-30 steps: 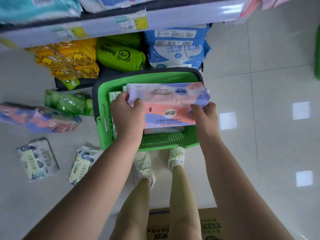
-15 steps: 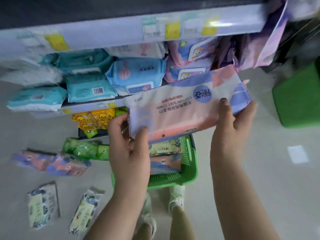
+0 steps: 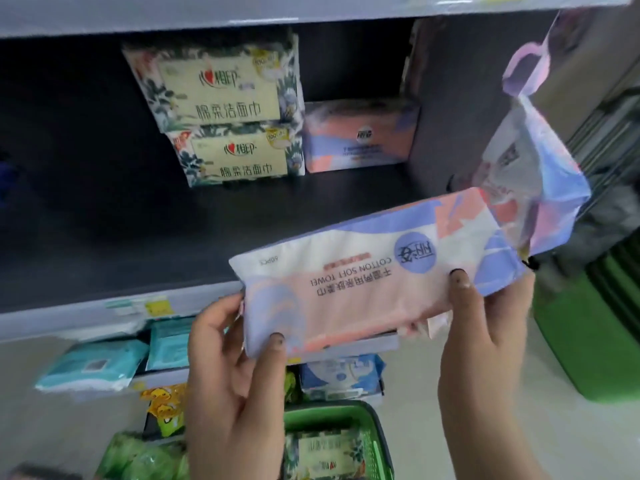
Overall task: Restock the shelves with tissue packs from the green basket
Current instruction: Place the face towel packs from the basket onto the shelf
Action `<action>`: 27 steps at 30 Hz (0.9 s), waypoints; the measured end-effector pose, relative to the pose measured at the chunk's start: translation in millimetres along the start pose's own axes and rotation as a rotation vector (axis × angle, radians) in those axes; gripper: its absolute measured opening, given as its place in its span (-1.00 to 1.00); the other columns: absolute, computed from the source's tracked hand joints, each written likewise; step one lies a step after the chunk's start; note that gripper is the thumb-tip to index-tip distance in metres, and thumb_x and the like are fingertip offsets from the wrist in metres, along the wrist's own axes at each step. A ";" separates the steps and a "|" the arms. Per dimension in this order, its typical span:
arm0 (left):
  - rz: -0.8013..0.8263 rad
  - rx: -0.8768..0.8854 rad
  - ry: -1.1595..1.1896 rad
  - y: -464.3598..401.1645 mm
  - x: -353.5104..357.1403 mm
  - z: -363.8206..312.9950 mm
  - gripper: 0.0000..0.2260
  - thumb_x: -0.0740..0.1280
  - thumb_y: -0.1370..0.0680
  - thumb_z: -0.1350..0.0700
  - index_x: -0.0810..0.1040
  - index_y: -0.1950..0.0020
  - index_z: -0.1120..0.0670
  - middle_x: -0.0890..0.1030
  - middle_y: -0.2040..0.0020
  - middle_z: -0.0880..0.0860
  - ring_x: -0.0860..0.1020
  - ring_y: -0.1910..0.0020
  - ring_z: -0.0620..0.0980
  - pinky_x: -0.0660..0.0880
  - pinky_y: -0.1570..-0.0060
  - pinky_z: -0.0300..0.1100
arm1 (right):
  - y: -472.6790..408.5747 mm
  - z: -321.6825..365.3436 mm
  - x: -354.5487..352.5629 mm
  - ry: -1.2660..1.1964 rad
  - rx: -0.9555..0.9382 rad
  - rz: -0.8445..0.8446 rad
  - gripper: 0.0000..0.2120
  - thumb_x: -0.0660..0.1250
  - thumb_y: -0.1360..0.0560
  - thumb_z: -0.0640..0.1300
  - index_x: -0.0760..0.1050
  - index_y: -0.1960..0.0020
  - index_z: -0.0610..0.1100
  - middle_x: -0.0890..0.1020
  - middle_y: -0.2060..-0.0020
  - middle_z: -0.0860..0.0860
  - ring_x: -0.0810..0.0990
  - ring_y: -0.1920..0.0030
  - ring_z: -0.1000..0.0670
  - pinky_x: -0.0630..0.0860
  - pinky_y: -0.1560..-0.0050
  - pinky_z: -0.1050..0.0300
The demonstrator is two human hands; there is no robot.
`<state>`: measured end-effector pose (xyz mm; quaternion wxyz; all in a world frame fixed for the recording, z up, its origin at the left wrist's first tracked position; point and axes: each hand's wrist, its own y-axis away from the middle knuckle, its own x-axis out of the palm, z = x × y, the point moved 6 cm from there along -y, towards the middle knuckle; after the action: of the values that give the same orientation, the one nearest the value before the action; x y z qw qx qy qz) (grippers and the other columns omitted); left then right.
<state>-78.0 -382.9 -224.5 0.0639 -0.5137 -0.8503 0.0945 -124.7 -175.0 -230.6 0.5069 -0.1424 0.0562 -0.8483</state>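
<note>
Both hands, left hand [image 3: 228,355] and right hand [image 3: 485,327], gripped the ends of a soft, glossy pink-and-lilac tissue pack [image 3: 374,275], now raised from the green basket [image 3: 377,441] to the dark shelf [image 3: 138,237], near boxy packs.

Two floral tissue packs [image 3: 221,112] stacked, two pink-purple packs [image 3: 374,289], one green basket [image 3: 377,441].

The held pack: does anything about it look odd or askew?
Yes. The pack, gripped by the left hand and right hand, is tilted and its print reads upside down, unlike the matching pack on the shelf.
</note>
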 end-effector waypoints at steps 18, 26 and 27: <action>0.088 0.005 -0.019 -130.8 99.6 15.7 -0.46 0.21 -0.51 0.41 0.27 -0.27 -0.18 0.51 -0.01 -0.35 0.48 0.03 -0.51 0.35 0.12 -0.61 | -129.1 -31.1 52.0 0.039 0.148 0.210 -0.49 0.34 -0.25 -0.06 0.35 -0.18 0.14 0.56 -0.05 0.31 0.53 -0.06 0.34 0.46 -0.13 0.38; 0.168 -0.002 -0.188 -194.8 147.4 9.7 -0.29 0.21 -0.30 0.07 0.15 -0.47 -0.12 0.50 0.05 -0.30 0.48 0.06 -0.29 0.37 -0.11 -0.24 | -213.7 -31.7 78.2 0.178 0.036 0.131 -0.34 0.32 -0.27 -0.02 0.28 -0.34 -0.08 0.55 -0.20 -0.01 0.53 -0.21 0.06 0.43 -0.28 -0.03; 0.176 0.013 -0.197 -201.7 152.5 5.3 -0.35 0.20 -0.32 0.06 0.20 -0.42 -0.13 0.51 0.03 -0.23 0.49 0.05 -0.21 0.38 -0.08 -0.26 | -220.6 -31.8 82.1 0.177 0.025 0.118 -0.31 0.32 -0.26 -0.03 0.26 -0.36 -0.13 0.53 -0.22 -0.06 0.51 -0.24 0.03 0.42 -0.29 -0.03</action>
<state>-323.6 -340.0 -182.2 -0.0253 -0.5742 -0.8035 0.1551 -357.0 -142.7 -192.8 0.5509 -0.0567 0.0984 -0.8268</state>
